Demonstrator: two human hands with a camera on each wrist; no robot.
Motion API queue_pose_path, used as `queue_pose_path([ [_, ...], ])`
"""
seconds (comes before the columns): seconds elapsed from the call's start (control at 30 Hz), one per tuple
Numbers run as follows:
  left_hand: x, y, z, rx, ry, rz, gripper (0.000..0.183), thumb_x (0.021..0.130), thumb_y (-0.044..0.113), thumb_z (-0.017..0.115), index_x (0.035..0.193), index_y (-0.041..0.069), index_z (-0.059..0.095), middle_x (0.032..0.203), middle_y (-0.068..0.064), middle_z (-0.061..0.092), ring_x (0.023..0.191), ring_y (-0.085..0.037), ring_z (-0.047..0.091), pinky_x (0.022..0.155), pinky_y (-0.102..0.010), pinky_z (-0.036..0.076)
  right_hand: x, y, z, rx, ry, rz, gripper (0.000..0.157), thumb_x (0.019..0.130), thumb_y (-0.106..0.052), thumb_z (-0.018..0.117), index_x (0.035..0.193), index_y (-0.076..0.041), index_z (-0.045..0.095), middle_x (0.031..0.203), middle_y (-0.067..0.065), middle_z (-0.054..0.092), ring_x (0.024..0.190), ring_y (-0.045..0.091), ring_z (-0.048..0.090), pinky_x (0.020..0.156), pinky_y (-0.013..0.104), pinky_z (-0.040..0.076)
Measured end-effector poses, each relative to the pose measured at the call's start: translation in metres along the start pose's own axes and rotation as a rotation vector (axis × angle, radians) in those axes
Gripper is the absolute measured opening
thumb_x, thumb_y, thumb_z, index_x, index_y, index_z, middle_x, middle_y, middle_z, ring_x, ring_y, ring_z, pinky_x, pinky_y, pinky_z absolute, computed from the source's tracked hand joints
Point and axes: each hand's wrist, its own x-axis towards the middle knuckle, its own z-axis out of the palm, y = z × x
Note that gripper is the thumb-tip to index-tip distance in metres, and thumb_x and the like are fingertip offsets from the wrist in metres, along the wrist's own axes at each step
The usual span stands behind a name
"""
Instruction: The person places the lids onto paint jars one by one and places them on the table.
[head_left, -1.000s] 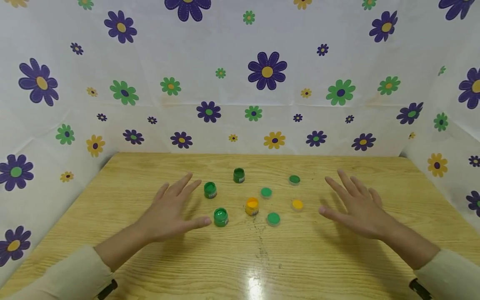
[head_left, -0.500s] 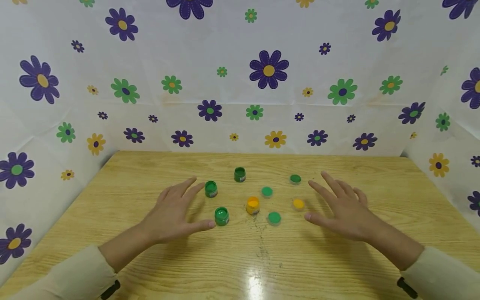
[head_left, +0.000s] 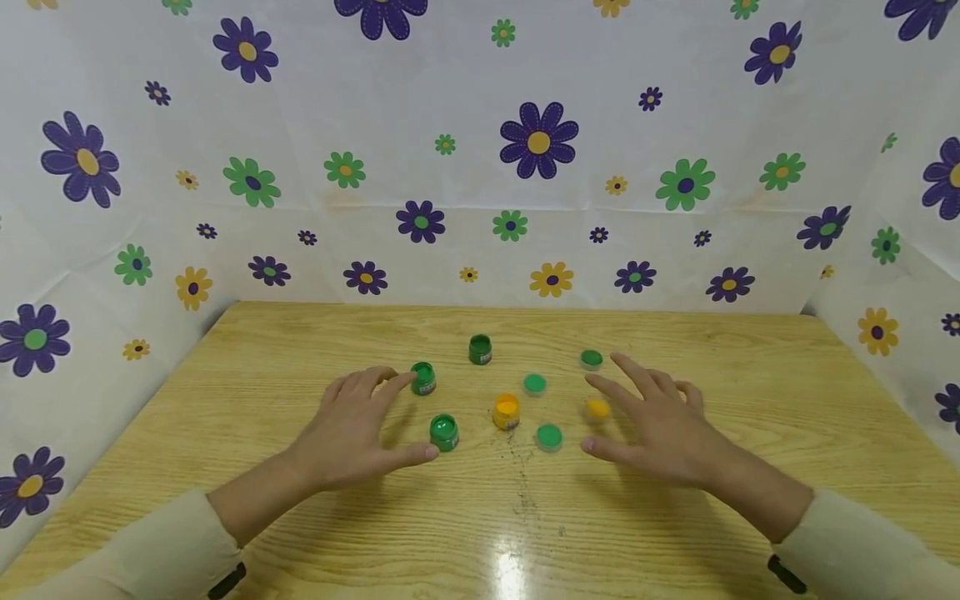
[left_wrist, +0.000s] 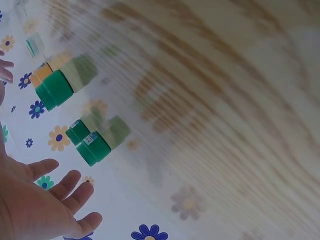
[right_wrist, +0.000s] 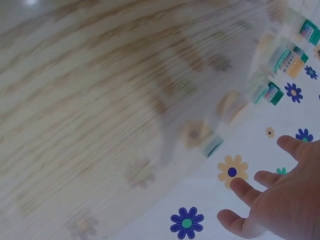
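My left hand hovers spread at the left, its index fingertip overlapping the rim of a green paint jar. Its thumb tip is right at a second, nearer green paint jar. A dark green paint jar stands farther back, and an orange-yellow paint jar in the middle; all are uncapped. My right hand, fingers spread and holding nothing, is over the right side, partly covering a yellow lid. Green lids lie near it: one in front, one mid-table, and a darker lid behind.
The wooden table carries dark specks in front of the orange-yellow jar. A white flowered cloth hangs behind the table and along both sides.
My right hand has moved left, from beside the lids to over the yellow one. My left hand has shifted slightly right toward the two green jars. The jars and lids stay in place.
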Motion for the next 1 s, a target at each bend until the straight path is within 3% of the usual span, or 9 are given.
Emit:
queue_pose_path([
  [0.33, 0.003, 0.007, 0.005, 0.003, -0.037, 0.004, 0.092, 0.078, 0.076, 0.06, 0.146, 0.015, 0.049, 0.13, -0.011, 0.055, 0.123, -0.033, 0.049, 0.109, -0.066, 0.027, 0.009, -0.012, 0.01, 0.02, -0.013, -0.016, 0.075, 0.087, -0.065, 0.061, 0.148, -0.024, 0.047, 0.161, 0.013, 0.026, 0.141, 0.046, 0.031, 0.101, 0.073, 0.023],
  [0.7, 0.008, 0.014, 0.013, 0.021, -0.105, 0.005, 0.093, 0.08, 0.076, 0.058, 0.146, 0.012, 0.048, 0.137, -0.015, 0.054, 0.129, -0.036, 0.049, 0.107, -0.065, 0.03, 0.017, -0.02, 0.021, -0.002, -0.029, -0.037, 0.074, 0.086, -0.067, 0.06, 0.144, -0.022, 0.053, 0.158, 0.014, 0.034, 0.138, 0.044, 0.035, 0.099, 0.071, 0.029],
  [1.0, 0.012, 0.018, 0.021, 0.011, -0.134, 0.031, 0.087, 0.082, 0.073, 0.06, 0.141, 0.009, 0.053, 0.141, -0.014, 0.054, 0.129, -0.037, 0.05, 0.103, -0.063, 0.035, 0.022, -0.027, 0.025, -0.016, -0.044, -0.062, 0.069, 0.085, -0.06, 0.066, 0.14, -0.019, 0.056, 0.145, 0.01, 0.046, 0.132, 0.039, 0.04, 0.097, 0.067, 0.032],
])
